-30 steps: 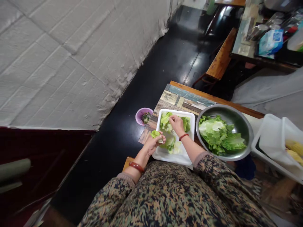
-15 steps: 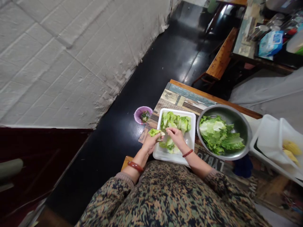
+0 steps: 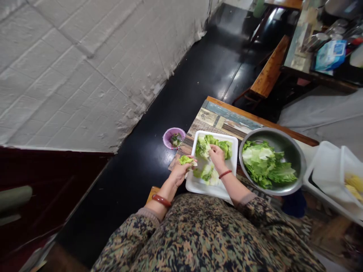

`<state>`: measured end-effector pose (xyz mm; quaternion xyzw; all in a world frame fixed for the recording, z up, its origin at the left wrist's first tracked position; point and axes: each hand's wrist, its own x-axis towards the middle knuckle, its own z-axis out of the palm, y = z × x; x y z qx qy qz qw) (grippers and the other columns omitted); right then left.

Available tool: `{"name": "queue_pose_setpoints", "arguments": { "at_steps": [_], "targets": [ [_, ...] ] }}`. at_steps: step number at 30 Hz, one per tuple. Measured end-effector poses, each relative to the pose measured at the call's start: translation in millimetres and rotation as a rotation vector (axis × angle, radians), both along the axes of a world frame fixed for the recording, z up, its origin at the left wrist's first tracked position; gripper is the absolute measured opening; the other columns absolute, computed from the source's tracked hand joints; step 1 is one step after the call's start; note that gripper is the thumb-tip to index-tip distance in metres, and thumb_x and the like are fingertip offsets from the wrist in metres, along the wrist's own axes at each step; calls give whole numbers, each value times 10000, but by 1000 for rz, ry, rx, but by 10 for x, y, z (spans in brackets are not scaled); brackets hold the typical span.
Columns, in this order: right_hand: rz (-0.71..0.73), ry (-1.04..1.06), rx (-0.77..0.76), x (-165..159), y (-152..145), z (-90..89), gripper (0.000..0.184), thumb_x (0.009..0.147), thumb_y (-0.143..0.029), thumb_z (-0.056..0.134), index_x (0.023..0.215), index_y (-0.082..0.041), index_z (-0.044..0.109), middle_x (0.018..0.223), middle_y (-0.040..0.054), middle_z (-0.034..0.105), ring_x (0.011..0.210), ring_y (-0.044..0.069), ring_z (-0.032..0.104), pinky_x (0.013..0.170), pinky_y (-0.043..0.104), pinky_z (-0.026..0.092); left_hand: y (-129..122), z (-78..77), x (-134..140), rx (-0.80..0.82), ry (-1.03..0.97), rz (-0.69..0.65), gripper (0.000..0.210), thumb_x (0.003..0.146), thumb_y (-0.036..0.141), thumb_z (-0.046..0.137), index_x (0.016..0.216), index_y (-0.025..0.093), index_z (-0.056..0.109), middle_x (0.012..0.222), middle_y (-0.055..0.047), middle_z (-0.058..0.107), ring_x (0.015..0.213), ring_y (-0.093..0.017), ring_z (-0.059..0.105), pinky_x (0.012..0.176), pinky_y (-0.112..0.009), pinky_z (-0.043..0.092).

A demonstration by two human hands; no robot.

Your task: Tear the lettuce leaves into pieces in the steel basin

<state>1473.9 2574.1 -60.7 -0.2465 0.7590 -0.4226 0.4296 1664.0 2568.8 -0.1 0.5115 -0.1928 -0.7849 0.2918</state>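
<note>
My left hand [image 3: 179, 173] is closed around a small piece of lettuce [image 3: 185, 160] at the left rim of a white tray [image 3: 195, 187]. Over the tray, my right hand [image 3: 217, 156] has its fingers pinched on a pale lettuce leaf [image 3: 204, 148], partly hidden behind the fingertips. Torn lettuce [image 3: 226, 146] lies along the tray's far side, and more leaves [image 3: 208, 173] lie near its front. Right of the tray stands a steel bowl [image 3: 301, 166] holding a heap of green lettuce [image 3: 263, 162].
A purple bowl [image 3: 167, 131] with scraps sits low beside the patchwork-topped table [image 3: 211, 115]. White plastic containers [image 3: 326, 162], one with something yellow inside, stand at the right. A wooden bench [image 3: 268, 77] and a second table are behind; a white wall [image 3: 85, 83] runs along the left.
My right hand has moved away from my left hand, to the right and farther over the tray, onto the far leaves. My left hand still holds its lettuce. The view has shifted slightly.
</note>
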Motion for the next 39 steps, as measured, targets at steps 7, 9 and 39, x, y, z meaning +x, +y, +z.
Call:
{"name": "queue_pose_setpoints", "arguments": {
  "at_steps": [7,9,39],
  "targets": [
    [-81,-373,-44,-208,451,247,423,639,-326,673,1031,-170,700,847,25,699,657,120,558,579,239,400,-54,10,-142,19,72,-45,413,560,71,717,959,146,639,838,-52,720,745,-155,663,703,-275,508],
    [-77,-357,-60,-200,504,298,403,635,-327,692,1011,-181,702,911,37,712,682,122,564,587,239,400,-67,12,-188,32,58,-72,434,573,75,711,992,148,626,796,-44,706,712,-155,655,669,-278,510],
    [203,-128,-179,-417,651,788,359,886,-453,557,1104,-192,669,1066,88,729,951,210,677,850,348,526,-48,199,-661,-39,134,-40,409,622,227,876,985,135,712,923,-67,755,797,-180,689,744,-295,534]
  ]
}}
